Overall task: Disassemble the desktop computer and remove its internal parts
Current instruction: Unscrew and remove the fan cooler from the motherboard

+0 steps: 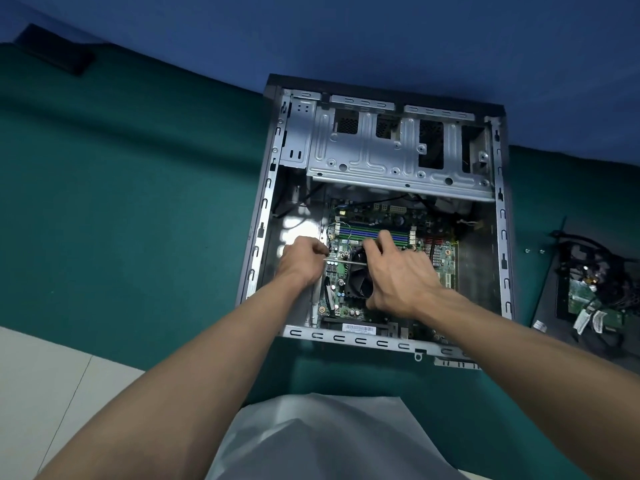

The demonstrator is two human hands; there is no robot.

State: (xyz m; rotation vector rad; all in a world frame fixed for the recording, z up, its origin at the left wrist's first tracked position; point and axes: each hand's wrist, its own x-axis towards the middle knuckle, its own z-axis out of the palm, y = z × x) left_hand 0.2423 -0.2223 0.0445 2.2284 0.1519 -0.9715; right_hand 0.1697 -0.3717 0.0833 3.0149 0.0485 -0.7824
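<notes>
Desktop computer point(346, 337) half-stripped
We are freeing the fan point(358, 284): left hand point(303, 263) gripping screwdriver point(346, 262), right hand point(401, 275) clasping it; motherboard point(446, 268) not yet out

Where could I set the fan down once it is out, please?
The green mat left of the case lies bare, up to the black object at the far corner. Right of the case is crowded: removed parts and loose screws.
</notes>
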